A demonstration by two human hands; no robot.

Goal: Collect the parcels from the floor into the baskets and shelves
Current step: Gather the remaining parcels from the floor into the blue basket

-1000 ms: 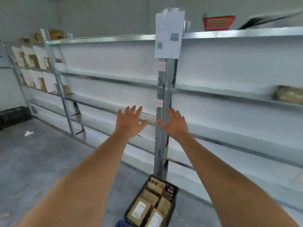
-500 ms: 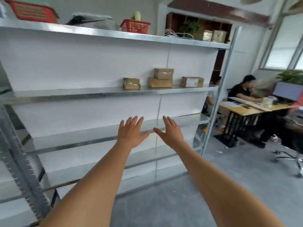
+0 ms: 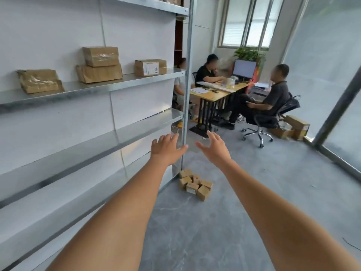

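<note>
A heap of several small brown parcels (image 3: 195,185) lies on the grey floor beside the foot of the shelf's end post (image 3: 186,98). My left hand (image 3: 167,150) and my right hand (image 3: 215,148) are stretched out ahead at arm's length, well above and short of the heap. Both hands are empty with fingers spread. The metal shelf unit (image 3: 125,80) runs along my left. One shelf holds a crumpled parcel (image 3: 40,81), two stacked boxes (image 3: 99,64) and a labelled box (image 3: 150,67). No basket is in view.
Behind the post, people sit at a wooden desk (image 3: 218,90) with a monitor (image 3: 244,69); one is on a wheeled office chair (image 3: 259,126). Cardboard boxes (image 3: 293,127) stand by the glass partition (image 3: 336,106) on the right. Grey floor stretches between me and the heap.
My view has swung right along the shelving, past the basket of parcels, to the shelf's end. The heap on the floor and the desk area have come into view. Both hands stay open and outstretched.
</note>
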